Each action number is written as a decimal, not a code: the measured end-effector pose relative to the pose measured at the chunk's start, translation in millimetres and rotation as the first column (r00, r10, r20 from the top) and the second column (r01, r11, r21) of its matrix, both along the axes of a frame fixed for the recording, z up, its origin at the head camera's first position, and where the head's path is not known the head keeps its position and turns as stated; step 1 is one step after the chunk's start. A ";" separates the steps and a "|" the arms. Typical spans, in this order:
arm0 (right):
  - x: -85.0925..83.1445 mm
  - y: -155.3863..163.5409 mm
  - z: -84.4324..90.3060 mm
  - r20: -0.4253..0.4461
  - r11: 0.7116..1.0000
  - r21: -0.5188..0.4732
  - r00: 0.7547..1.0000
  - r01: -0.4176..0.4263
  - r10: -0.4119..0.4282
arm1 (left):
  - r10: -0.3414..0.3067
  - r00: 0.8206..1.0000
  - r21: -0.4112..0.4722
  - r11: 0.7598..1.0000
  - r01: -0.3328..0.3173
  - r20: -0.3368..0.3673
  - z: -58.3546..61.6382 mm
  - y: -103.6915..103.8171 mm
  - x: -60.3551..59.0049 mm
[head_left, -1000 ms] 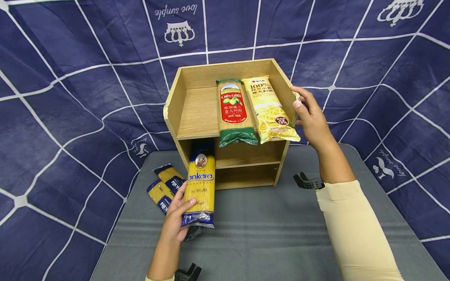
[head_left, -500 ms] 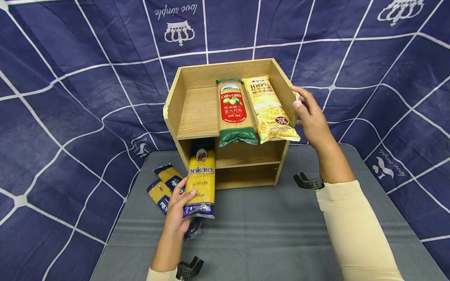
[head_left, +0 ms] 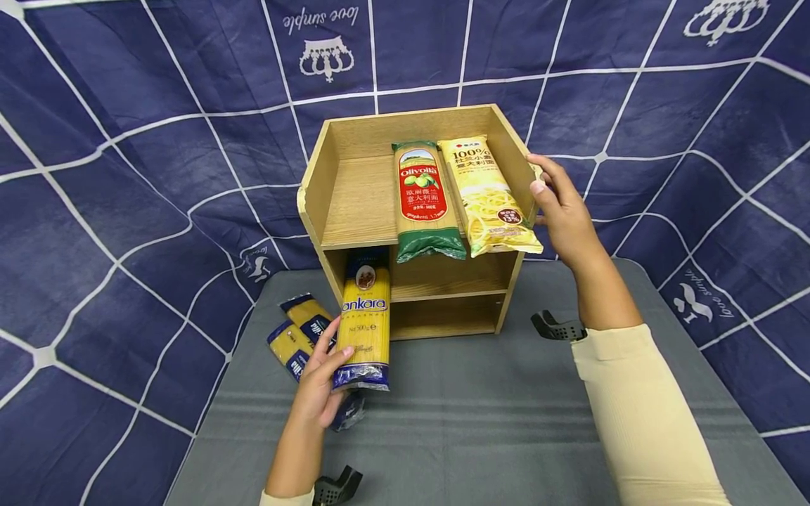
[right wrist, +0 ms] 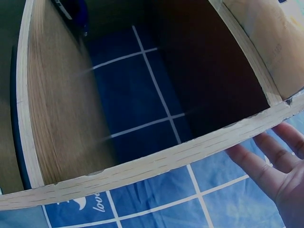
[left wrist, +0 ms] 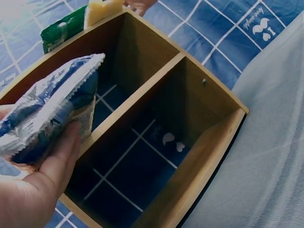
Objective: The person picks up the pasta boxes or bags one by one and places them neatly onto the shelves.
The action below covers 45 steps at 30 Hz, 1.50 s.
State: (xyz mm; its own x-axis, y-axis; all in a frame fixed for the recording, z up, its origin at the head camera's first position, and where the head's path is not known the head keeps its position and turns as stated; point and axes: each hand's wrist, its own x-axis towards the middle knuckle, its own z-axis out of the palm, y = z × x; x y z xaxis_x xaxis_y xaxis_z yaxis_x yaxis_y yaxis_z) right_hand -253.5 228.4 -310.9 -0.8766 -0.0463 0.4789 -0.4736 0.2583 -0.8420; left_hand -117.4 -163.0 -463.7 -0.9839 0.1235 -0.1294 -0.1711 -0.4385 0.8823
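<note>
Head view: the Ankara spaghetti packet (head_left: 363,323) stands nearly on end in front of the wooden shelf unit (head_left: 354,204), its long axis running from the grey tabletop (head_left: 481,422) up and away into the left side of the middle compartment, where its dark top end already sits under the top shelf's front edge. The left hand (head_left: 319,390) grips the packet at its lower, near end, thumb across the yellow front and the other fingers curled behind, so the packet extends forward and upward from the fingers toward the opening. In the left wrist view the crimped blue end (left wrist: 52,107) lies in the palm, with the open compartments just beyond it.

The right hand (head_left: 560,211) rests against the shelf unit's right side wall at the upper edge, fingers nearly straight and slightly spread, holding nothing; the right wrist view shows the fingertips (right wrist: 266,156) just beside the wooden edge. The left hand is plainly the nearer one to the packet.

On the top shelf lie an Olivoila spaghetti packet (head_left: 420,200) and a yellow pasta packet (head_left: 487,197) side by side, both overhanging the front. Two more blue-and-yellow packets (head_left: 297,337) lie on the tabletop, left of the held one.
</note>
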 end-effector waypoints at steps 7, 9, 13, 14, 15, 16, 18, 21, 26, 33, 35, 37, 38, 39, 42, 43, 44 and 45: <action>0.4 -0.7 1.5 -0.006 1.000 0.004 1.000 0.002 -0.002 | -0.036 0.999 -0.007 0.999 0.036 -0.027 -2.9 -0.8 5.6; 0.3 -0.6 1.3 -0.007 1.000 -0.001 1.000 0.002 -0.002 | -0.054 0.998 -0.002 0.999 0.054 -0.030 -3.7 -1.2 7.2; 0.2 -0.6 0.5 -0.008 1.000 -0.001 1.000 0.002 -0.002 | -0.071 0.996 0.000 0.997 0.071 -0.045 -4.2 -1.9 10.3; 0.4 -0.5 0.2 -0.008 1.000 0.002 1.000 0.004 -0.004 | -0.068 0.996 -0.002 0.998 0.068 -0.051 -4.0 -1.9 10.8; 0.5 -0.4 0.1 -0.007 1.000 0.005 1.000 0.005 -0.005 | -0.062 0.997 -0.003 0.998 0.062 -0.052 -3.6 -1.8 11.3; 0.5 -0.2 -0.3 -0.006 1.000 0.006 1.000 0.005 -0.005 | -0.055 0.997 -0.004 0.998 0.055 -0.052 -3.3 -1.5 11.2; 0.7 0.4 -0.7 -0.004 1.000 0.007 1.000 0.008 -0.008 | -0.042 0.998 -0.003 0.999 0.042 -0.046 -2.3 -0.6 10.6; 1.0 0.7 -0.8 -0.002 1.000 0.003 1.000 0.007 -0.007 | -0.025 0.999 -0.002 1.000 0.025 -0.035 -0.7 1.4 8.7; 1.0 0.4 -0.3 -0.009 1.000 0.000 1.000 0.004 -0.004 | 0.003 1.000 0.000 1.000 -0.003 -0.030 1.6 4.9 2.5; 0.5 -0.4 -0.9 -0.011 1.000 -0.004 1.000 0.000 0.000 | 0.039 0.999 0.008 0.999 -0.039 -0.009 4.3 7.6 -8.7; 0.2 -0.5 -1.2 -0.012 1.000 -0.007 1.000 -0.004 0.004 | 0.047 0.999 0.013 0.999 -0.047 -0.003 4.7 8.1 -12.2; -0.2 -0.7 -1.2 -0.014 1.000 -0.013 1.000 -0.010 0.010 | 0.059 0.998 0.023 0.998 -0.058 -0.001 4.8 8.6 -15.7; -0.3 -0.8 -1.2 -0.015 1.000 -0.014 1.000 -0.012 0.012 | 0.065 0.998 0.028 0.998 -0.065 -0.003 5.0 8.9 -17.2; -0.3 -0.7 -1.2 -0.016 1.000 -0.014 1.000 -0.011 0.011 | 0.070 0.998 0.032 0.997 -0.070 -0.005 5.0 9.1 -18.7; -0.2 -0.7 -1.0 -0.018 1.000 -0.021 1.000 -0.013 0.013 | 0.087 0.996 0.036 0.996 -0.087 0.002 5.1 9.8 -21.4; -0.3 -0.7 -0.9 -0.019 1.000 -0.025 1.000 -0.014 0.014 | 0.088 0.996 0.039 0.995 -0.088 0.006 5.3 10.0 -21.5; -0.3 -0.3 -0.8 -0.018 1.000 -0.027 1.000 -0.013 0.013 | 0.086 0.996 0.038 0.996 -0.086 0.007 5.3 10.1 -21.3; -0.4 0.1 -0.6 -0.019 1.000 -0.029 1.000 -0.011 0.011 | 0.082 0.997 0.038 0.996 -0.082 0.010 4.9 10.1 -20.8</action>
State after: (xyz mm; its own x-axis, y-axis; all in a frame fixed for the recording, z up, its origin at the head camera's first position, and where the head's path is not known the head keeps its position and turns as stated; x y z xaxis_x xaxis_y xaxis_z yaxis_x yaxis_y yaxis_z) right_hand -253.9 228.5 -311.5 -0.8668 -0.0418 0.4968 -0.4923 0.2290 -0.8397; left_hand -138.2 -152.9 -458.8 -0.9898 0.0473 -0.1346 -0.1405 -0.4849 0.8632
